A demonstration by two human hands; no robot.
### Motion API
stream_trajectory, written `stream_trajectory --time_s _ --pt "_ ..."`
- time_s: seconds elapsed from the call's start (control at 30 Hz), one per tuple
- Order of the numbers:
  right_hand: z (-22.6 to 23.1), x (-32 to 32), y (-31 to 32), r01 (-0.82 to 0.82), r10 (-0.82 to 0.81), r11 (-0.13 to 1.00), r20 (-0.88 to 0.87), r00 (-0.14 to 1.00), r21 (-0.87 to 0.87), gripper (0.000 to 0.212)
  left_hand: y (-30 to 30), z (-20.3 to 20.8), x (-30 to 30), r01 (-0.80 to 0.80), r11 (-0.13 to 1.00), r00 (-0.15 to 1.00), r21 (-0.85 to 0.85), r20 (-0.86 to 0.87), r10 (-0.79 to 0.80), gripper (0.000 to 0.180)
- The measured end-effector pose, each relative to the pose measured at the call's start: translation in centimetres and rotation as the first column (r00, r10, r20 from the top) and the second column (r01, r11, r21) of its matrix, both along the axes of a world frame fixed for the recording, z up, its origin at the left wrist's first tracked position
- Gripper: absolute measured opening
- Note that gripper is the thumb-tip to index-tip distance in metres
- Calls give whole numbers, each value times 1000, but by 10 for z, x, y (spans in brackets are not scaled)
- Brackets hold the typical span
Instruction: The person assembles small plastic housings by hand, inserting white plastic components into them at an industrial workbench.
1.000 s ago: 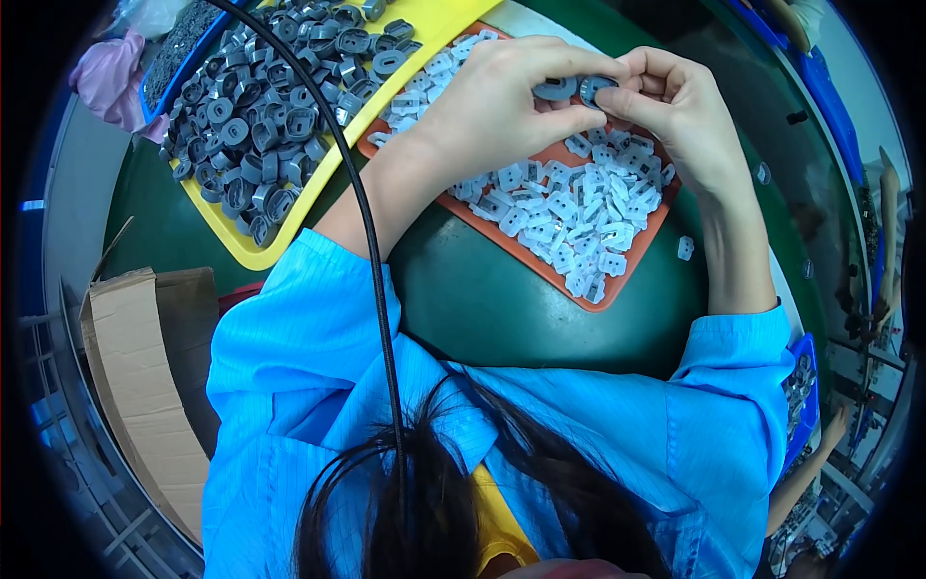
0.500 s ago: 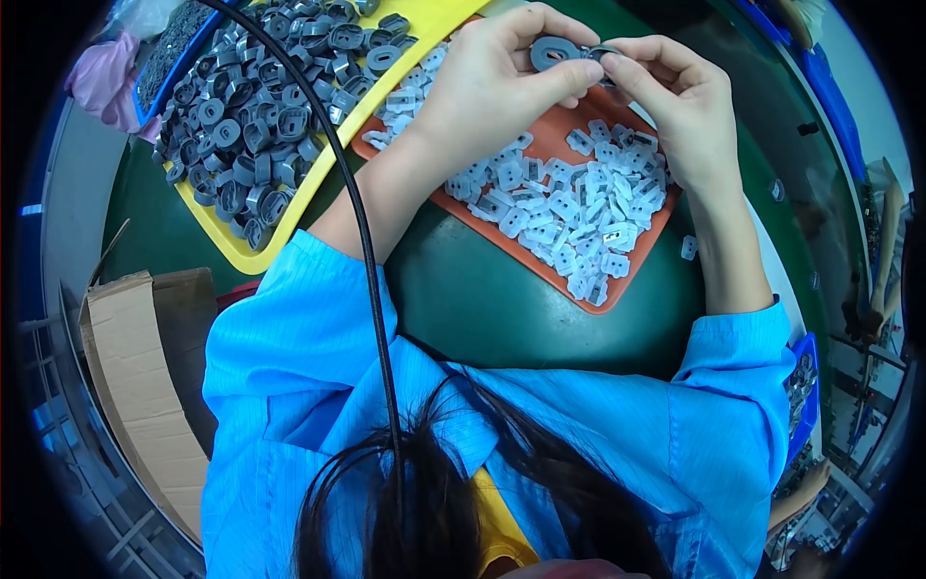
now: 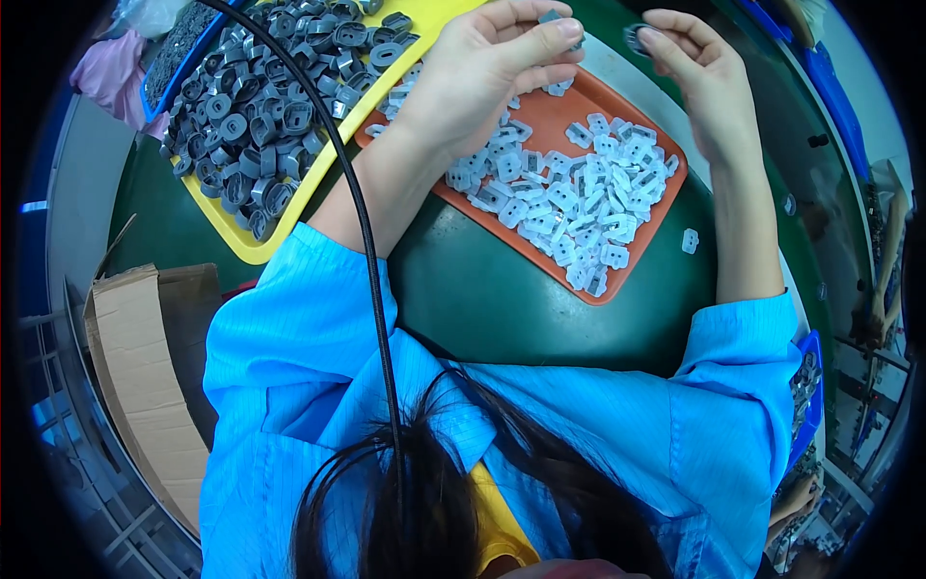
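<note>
Above the far edge of the orange tray [image 3: 617,275], my left hand [image 3: 477,82] is closed, with a small grey plastic part [image 3: 576,37] pinched at its fingertips. Most of that part is covered by the fingers. Apart from it, to the right, my right hand [image 3: 709,82] pinches a dark grey ring-shaped part [image 3: 635,39] between thumb and fingers. In the tray under both hands lie many small translucent white plastic pieces [image 3: 569,207] in a loose heap, thinner toward the far right side.
At the far left a yellow tray [image 3: 253,251] is heaped with grey ring-shaped parts [image 3: 231,125]. Beyond stands a blue bin [image 3: 159,92] beside a pink bag [image 3: 111,72]. One loose white piece [image 3: 690,240] lies on the green table [image 3: 540,323]. A black cable [image 3: 359,193] crosses the view; a cardboard box [image 3: 145,367] sits at left.
My hands have parted: the right moved right and away with the ring-shaped part, the left slightly left with the other grey part. Before, the parts were close together between both hands.
</note>
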State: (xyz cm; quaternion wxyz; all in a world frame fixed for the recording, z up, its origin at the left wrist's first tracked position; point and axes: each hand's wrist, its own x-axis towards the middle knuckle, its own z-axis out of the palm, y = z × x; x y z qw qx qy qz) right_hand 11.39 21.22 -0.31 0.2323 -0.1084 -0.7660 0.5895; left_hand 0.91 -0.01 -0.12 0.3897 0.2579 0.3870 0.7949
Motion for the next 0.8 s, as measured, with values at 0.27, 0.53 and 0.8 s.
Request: stream_trajectory --time_s 0.27,0.53,0.8 --pt "-24 4 44 312 -480 592 15 877 743 31 -5 20 -6 15 981 999 -193 43 -7 33" --pt "28 8 -88 -282 -128 596 436 891 752 35 -5 8 -1 -155 963 883 -220 -468 35 34" --pt "39 18 -48 -233 176 941 234 956 246 20 -4 5 6 -469 863 479 -187 -875 71 36"
